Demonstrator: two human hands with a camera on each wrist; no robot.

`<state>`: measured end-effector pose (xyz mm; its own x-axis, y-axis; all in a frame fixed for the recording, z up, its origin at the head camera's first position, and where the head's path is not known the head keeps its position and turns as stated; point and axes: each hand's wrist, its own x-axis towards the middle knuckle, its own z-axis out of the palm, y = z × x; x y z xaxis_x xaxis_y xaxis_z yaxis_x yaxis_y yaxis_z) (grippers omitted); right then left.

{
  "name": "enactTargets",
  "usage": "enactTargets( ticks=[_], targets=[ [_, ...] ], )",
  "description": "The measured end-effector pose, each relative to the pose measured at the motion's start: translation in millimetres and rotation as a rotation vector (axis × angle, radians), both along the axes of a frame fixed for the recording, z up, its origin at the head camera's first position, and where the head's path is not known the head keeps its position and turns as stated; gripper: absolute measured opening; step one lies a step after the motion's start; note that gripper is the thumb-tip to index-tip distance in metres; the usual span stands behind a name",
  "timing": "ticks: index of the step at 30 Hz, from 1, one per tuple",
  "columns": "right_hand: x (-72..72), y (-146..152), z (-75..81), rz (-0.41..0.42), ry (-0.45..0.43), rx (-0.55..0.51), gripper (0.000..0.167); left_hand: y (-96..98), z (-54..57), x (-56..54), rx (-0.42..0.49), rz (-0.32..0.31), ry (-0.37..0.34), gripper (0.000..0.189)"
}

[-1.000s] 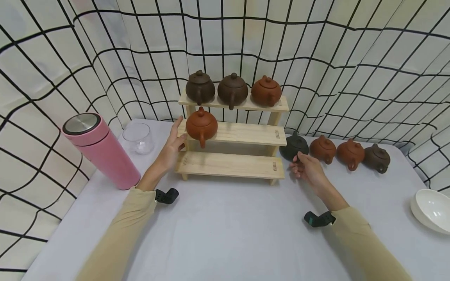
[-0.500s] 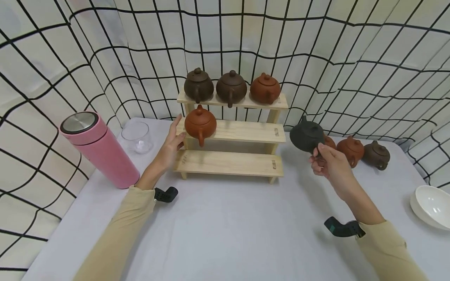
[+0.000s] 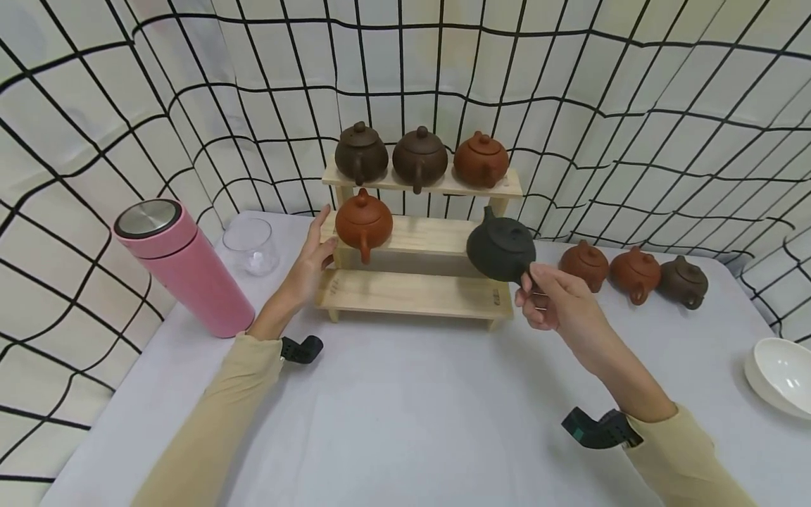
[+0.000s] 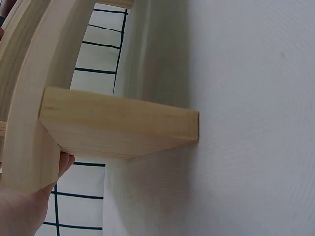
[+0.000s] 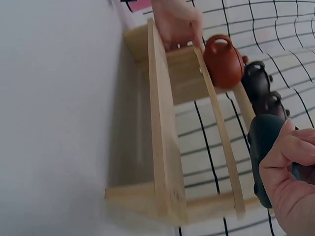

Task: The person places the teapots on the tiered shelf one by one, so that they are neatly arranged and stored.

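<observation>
In the head view my right hand (image 3: 557, 299) pinches a dark grey teapot (image 3: 502, 246) by its handle. The teapot is held up in front of the right end of the middle shelf; whether it touches the wood cannot be told. My left hand (image 3: 307, 264) grips the left end of the three-tier wooden stand (image 3: 418, 292), its fingertips partly hidden behind the wood in the left wrist view. Beside that hand an orange-red teapot (image 3: 364, 222) sits on the middle shelf. On the top shelf stand two dark brown teapots (image 3: 420, 158) and a reddish-brown teapot (image 3: 481, 162).
Right of the stand, two reddish teapots (image 3: 635, 273) and a brown teapot (image 3: 682, 282) stand in a row. A white bowl (image 3: 782, 377) is at the far right. A pink thermos (image 3: 190, 271) and a clear glass (image 3: 250, 246) stand left. Black wire mesh (image 3: 405, 95) encloses the back.
My right hand has lifted the dark grey teapot off the table, swung it right, then brought it left to the middle shelf's right end. My left hand stays at the stand.
</observation>
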<state>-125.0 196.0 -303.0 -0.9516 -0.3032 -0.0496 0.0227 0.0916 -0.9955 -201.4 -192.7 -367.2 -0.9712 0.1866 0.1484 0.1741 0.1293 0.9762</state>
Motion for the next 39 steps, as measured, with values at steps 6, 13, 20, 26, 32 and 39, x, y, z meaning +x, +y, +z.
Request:
enactTargets(
  ticks=[6,13,20,26,32,39],
  targets=[
    [-15.5,-37.4,-0.8,0.040,-0.017,0.015,0.032,2.6,1.8,-2.5,0.013,-0.002,0.005,0.066],
    [-29.5,-65.6,-5.3,0.040,-0.025,0.014,0.032,5.4,3.8,-3.6,-0.002,-0.004,0.020,0.067],
    [-36.0,-79.6,-4.8,0.025,-0.013,0.026,0.034,5.0,2.5,-3.0,-0.019,-0.004,0.025,0.066],
    [-37.2,-91.2,-2.5,0.045,-0.014,0.045,0.033,2.1,1.6,-2.9,-0.030,0.004,0.026,0.067],
    [-39.4,-98.4,-4.4,0.079,-0.002,0.049,0.035,0.4,-0.3,-3.4,-0.025,0.005,0.027,0.067],
    [-41.5,-102.6,-8.4,0.108,-0.014,0.054,0.035,-0.8,-1.5,-2.0,-0.014,0.008,0.017,0.067]
  ],
)
